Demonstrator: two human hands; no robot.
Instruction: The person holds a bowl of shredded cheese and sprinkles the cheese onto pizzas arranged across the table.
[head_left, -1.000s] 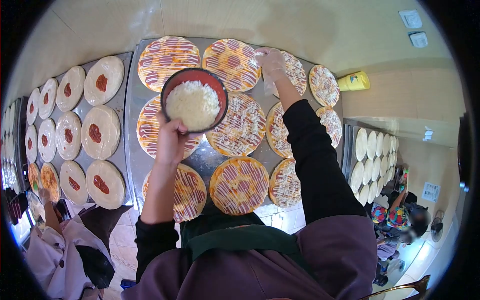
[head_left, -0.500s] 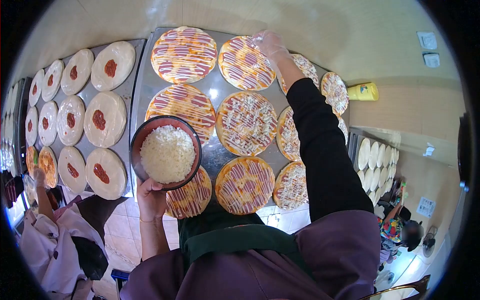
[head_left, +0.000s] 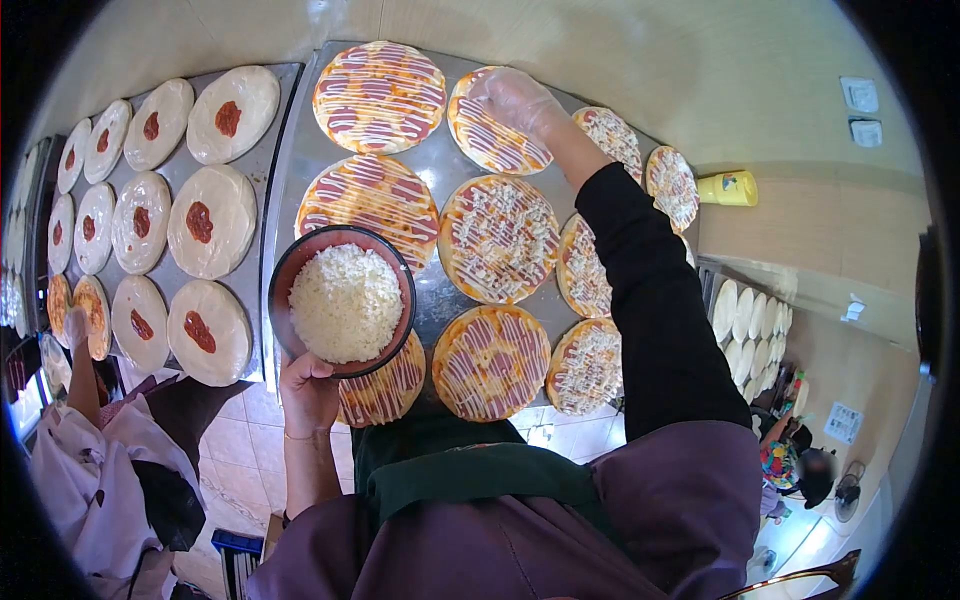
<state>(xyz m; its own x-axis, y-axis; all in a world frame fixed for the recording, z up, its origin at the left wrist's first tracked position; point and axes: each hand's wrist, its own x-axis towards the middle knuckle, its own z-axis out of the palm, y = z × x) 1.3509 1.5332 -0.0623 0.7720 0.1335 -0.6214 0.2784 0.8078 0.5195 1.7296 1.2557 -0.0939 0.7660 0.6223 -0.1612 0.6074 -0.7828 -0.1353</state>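
Note:
My left hand (head_left: 310, 405) grips the lower rim of a dark bowl (head_left: 283, 268), thumb over the edge. White grated cheese (head_left: 346, 304) is heaped in it. The bowl hangs above the near-left pizzas and partly covers them. My right hand (head_left: 520, 105), in a clear plastic glove, is over the upper-right part of a back pizza (head_left: 490, 135) striped with white sauce. Its fingers are curled downward; what they hold is hidden. In the middle lies a pizza (head_left: 498, 240) with white crumbs over its stripes. A striped pizza (head_left: 490, 362) sits in front of it.
The pizzas rest on a metal tray (head_left: 425, 290). At left, another tray (head_left: 262, 150) bears dough rounds (head_left: 210, 222) with red sauce. A co-worker's hand (head_left: 77, 328) touches rounds at far left. A yellow container (head_left: 728, 188) stands right. More dough rounds (head_left: 745, 310) lie farther right.
My right hand has moved left and slightly down across the back pizza. The view has shifted slightly. My left hand still holds the bowl.

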